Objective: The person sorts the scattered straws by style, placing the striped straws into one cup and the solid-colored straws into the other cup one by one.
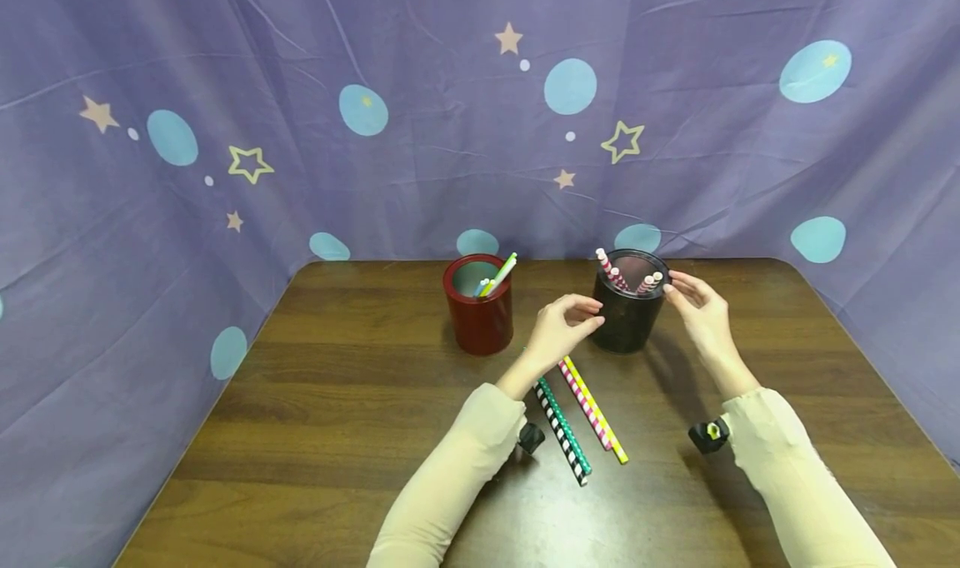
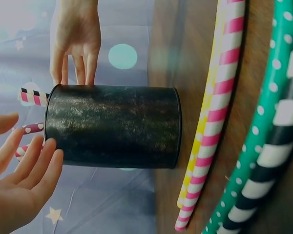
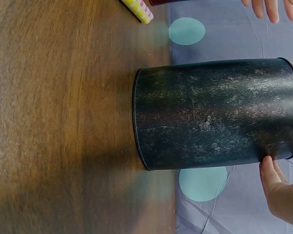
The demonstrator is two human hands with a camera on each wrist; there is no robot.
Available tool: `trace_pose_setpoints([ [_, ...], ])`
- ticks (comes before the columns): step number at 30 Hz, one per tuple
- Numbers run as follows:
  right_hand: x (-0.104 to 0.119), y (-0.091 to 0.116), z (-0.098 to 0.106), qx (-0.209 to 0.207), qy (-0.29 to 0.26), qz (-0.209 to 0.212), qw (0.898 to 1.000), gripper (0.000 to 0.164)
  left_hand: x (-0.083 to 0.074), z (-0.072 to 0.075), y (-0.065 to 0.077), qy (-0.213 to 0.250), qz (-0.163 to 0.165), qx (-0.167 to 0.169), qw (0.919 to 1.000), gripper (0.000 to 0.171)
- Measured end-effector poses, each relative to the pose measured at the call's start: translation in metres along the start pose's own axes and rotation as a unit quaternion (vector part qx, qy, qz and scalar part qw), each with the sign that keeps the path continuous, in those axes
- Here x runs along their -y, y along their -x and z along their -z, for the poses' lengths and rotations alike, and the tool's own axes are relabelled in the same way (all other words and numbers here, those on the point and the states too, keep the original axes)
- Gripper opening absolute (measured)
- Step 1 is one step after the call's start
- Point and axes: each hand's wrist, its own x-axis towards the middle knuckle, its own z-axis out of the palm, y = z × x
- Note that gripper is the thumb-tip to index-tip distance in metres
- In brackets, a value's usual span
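Observation:
A black cylindrical holder [image 1: 627, 320] stands upright on the table, with several pink-and-white patterned paper straws [image 1: 617, 280] leaning inside it. At its right side, my right hand [image 1: 699, 311] touches the wall near the rim with its fingertips; the right wrist view shows this contact [image 3: 278, 183]. My left hand [image 1: 558, 328] hovers at the holder's left, fingers loosely extended and holding nothing. A small space separates it from the holder in the right wrist view. In the left wrist view, the left fingers [image 2: 36, 168] overlap the rim.
Left of the black holder stands a dark red holder [image 1: 480, 326] with several straws inside. Before them lie a pink-striped straw [image 1: 585, 405], a yellow one [image 1: 597, 414], a green dotted one [image 1: 564, 426] and a black-striped one [image 1: 558, 431]. A purple curtain [image 1: 450, 185] hangs behind the table.

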Motion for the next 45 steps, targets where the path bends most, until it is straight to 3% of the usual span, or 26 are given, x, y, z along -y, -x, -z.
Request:
trace_pose_setpoints([
  [4, 0.001, 0.000, 0.000, 0.001, -0.006, 0.000, 1.000, 0.039, -0.003, 0.007, 0.006, -0.006, -0.001, 0.051, 0.9987, 0.019],
  [12, 0.005, -0.001, -0.001, 0.004, -0.021, -0.001, 1.000, 0.039, -0.026, 0.025, 0.019, -0.009, 0.015, 0.149, 0.9886, 0.019],
  [16, 0.006, -0.001, -0.002, 0.004, -0.021, -0.003, 1.000, 0.039, -0.009, 0.026, 0.019, -0.029, 0.013, 0.185, 0.9822, 0.020],
  [21, 0.007, -0.001, -0.002, 0.005, -0.022, -0.004, 1.000, 0.039, 0.009, 0.029, 0.021, -0.059, 0.014, 0.211, 0.9756, 0.021],
  [34, 0.005, -0.001, 0.000, 0.001, -0.012, -0.001, 1.000, 0.039, 0.019, 0.049, 0.034, -0.085, 0.008, 0.267, 0.9598, 0.019],
  [45, 0.005, 0.000, -0.001, 0.001, -0.025, 0.001, 1.000, 0.038, 0.024, 0.060, 0.040, -0.175, -0.015, 0.290, 0.9409, 0.019],
])
